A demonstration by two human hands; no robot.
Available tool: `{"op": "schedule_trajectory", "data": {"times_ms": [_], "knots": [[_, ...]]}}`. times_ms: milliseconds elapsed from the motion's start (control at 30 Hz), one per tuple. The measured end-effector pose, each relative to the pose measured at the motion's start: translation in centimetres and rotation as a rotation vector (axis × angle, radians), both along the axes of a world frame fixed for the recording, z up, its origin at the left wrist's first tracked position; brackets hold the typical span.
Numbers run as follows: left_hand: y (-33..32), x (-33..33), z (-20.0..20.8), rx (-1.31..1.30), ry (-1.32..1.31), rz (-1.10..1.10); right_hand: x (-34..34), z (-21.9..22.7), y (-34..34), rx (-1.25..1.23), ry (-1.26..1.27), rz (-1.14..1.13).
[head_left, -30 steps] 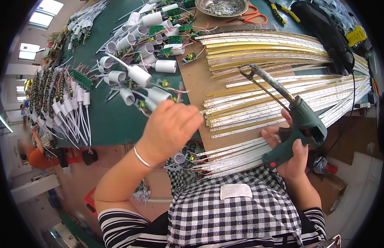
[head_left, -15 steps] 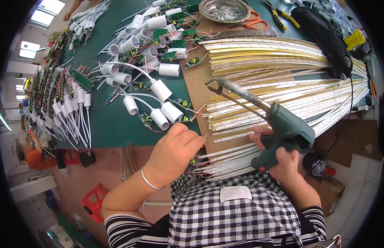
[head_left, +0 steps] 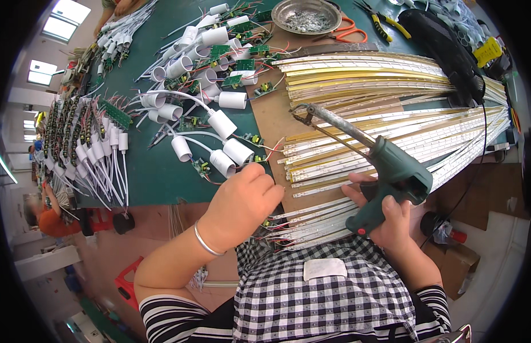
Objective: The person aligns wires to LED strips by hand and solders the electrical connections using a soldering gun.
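In my right hand (head_left: 391, 223) is a dark green soldering gun (head_left: 400, 171), gripped round its handle. Its long metal barrel points up and left, the tip hanging over the LED strips (head_left: 357, 151). My left hand (head_left: 242, 197) is closed in a pinch at the near edge of the table, beside the left ends of the nearest strips. What its fingertips hold is hidden. Just beyond it lie white lamp caps (head_left: 237, 151) with cables and small green circuit boards (head_left: 200, 167). At the near strips' left ends, wired circuit boards (head_left: 268, 228) lie against my checked apron.
A metal bowl (head_left: 282, 24) with silvery scraps, orange-handled scissors (head_left: 349, 33) and yellow-black pliers (head_left: 381, 26) lie at the back. A black mesh sleeve (head_left: 434, 48) rests on the strips' far right. More caps with boards (head_left: 99, 146) fill the left side. A person's arm shows at the far left edge.
The view has shifted slightly. My left hand, still pinched, has moved a little left and up. The soldering gun stays over the strips, hardly moved.
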State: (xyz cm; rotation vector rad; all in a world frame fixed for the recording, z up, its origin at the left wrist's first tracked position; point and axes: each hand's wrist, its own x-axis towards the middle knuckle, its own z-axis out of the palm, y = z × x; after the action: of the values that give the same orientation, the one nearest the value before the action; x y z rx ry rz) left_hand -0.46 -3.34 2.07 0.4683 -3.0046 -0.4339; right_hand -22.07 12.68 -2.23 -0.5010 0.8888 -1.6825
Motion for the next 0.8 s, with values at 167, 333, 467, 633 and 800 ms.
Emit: {"op": "schedule_trajectory", "data": {"times_ms": [167,333,467,633,800], "knots": [[0.1,0.4,-0.5,-0.090,0.124,-0.009,0.0,0.0,0.0,0.001,-0.018,-0.017],[1.3,-0.1,-2.1,-0.042,0.312,0.101,0.0,-0.2,0.0,-0.006,-0.029,-0.010],[2.0,-0.3,-2.9,-0.041,0.370,0.175,-0.2,-0.7,0.2,-0.013,-0.045,0.024],[2.3,-0.2,-3.3,-0.051,0.397,0.190,-0.1,-0.4,0.1,-0.014,-0.033,0.008],[2.1,-0.3,-3.1,-0.026,0.388,0.170,0.2,-0.2,0.0,0.030,0.035,-0.038]]}}
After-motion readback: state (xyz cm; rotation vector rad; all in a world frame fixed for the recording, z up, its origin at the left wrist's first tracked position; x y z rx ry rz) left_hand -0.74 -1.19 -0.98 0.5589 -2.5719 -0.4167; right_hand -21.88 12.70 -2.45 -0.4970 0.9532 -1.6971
